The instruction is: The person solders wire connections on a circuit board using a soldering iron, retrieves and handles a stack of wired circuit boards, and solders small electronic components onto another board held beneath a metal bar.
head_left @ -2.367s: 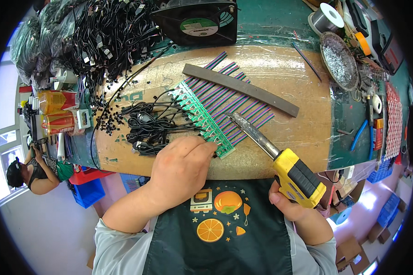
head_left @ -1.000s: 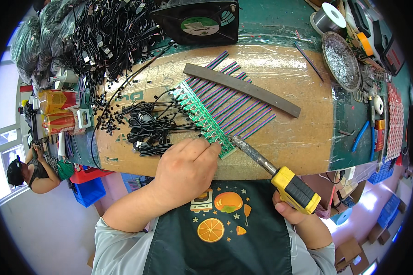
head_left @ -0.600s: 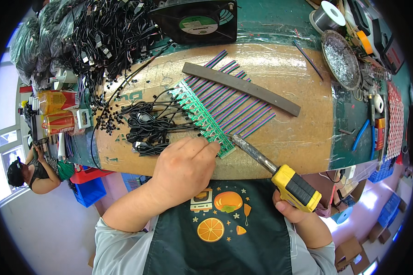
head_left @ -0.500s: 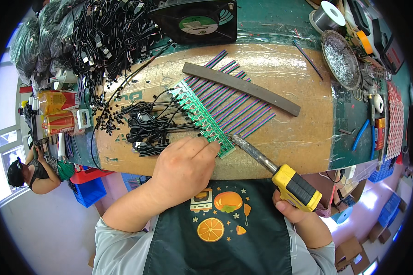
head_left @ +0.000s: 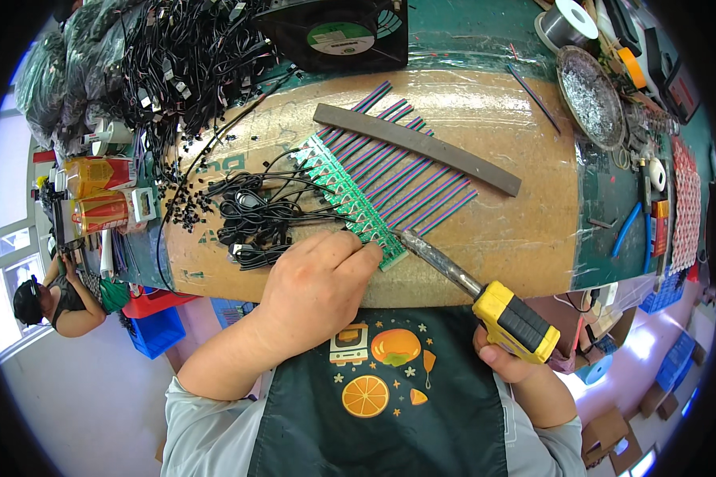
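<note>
A: What is being worked on?
B: A green circuit board strip [head_left: 348, 193] lying slantwise on the brown board [head_left: 501, 230], with striped ribbon wires [head_left: 406, 171] running off its far side and thin black leads [head_left: 250, 215] trailing off toward the left hand's side

A: Where is it against the hands?
B: Its near end sits right at the fingertips of the left hand [head_left: 314, 290], and the metal tip of the soldering iron [head_left: 469, 290] meets that same end from the right

A: How are the hands?
B: The left hand lies palm down, fingers close together and pressed onto the board's near end, holding nothing. The right hand [head_left: 505, 362] is wrapped around the iron's yellow and black handle, low by the table edge, mostly hidden behind it

A: What lies beyond the strip?
B: A long grey bar [head_left: 418, 147] rests across the ribbon wires, further from the hands. Past that, a black fan [head_left: 342, 32]

A: And out to the sides?
B: Well off beyond the left hand, a heap of black cables [head_left: 175, 56] and loose small black bits [head_left: 184, 213]. Far out on the right-hand side, a round metal dish [head_left: 589, 95] and a solder spool [head_left: 569, 20]
</note>
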`<state>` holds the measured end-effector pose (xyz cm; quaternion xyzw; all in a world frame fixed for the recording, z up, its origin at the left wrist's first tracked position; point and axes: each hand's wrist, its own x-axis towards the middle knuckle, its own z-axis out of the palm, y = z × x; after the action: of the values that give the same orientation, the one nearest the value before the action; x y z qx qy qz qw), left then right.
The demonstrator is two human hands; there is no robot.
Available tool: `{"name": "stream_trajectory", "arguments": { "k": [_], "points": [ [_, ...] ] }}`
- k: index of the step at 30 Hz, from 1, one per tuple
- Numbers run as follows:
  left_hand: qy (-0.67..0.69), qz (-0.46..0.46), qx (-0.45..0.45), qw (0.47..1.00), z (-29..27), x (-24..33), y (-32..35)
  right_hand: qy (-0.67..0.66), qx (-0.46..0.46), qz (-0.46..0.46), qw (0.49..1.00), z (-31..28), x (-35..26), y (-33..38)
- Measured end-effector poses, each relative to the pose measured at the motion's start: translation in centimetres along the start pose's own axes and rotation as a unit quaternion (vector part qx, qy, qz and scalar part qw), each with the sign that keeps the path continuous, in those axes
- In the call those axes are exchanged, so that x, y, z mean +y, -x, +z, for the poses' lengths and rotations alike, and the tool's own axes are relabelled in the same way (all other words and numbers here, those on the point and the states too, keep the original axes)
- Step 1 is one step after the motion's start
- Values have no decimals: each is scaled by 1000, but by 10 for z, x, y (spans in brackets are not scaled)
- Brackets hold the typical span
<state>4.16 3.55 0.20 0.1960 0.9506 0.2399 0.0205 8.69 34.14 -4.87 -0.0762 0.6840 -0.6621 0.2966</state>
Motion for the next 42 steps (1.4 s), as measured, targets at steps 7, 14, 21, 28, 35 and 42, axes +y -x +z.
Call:
{"name": "stream_trajectory", "arguments": {
  "k": [7, 14, 21, 28, 35, 42],
  "points": [
    [-18, 2, 7, 1000, 3, 1, 2, 37, -13, -22, 999, -1, -2, -1],
    [-29, 15, 17, 999, 7, 1, 4, 75, -11, -95, 993, -6, 5, 2],
    [-31, 30, 22, 999, 8, 0, 4, 107, -34, -92, 989, -8, 3, 0],
    [-40, 34, 23, 998, 10, 0, 4, 86, -3, -112, 990, -4, 6, -2],
    [-38, 32, 20, 999, 9, 1, 3, 90, -8, -77, 993, -5, 2, 1],
    [-36, 30, 18, 999, 9, 2, 3, 14, -24, -37, 999, -8, 11, 11]
  ]
}}
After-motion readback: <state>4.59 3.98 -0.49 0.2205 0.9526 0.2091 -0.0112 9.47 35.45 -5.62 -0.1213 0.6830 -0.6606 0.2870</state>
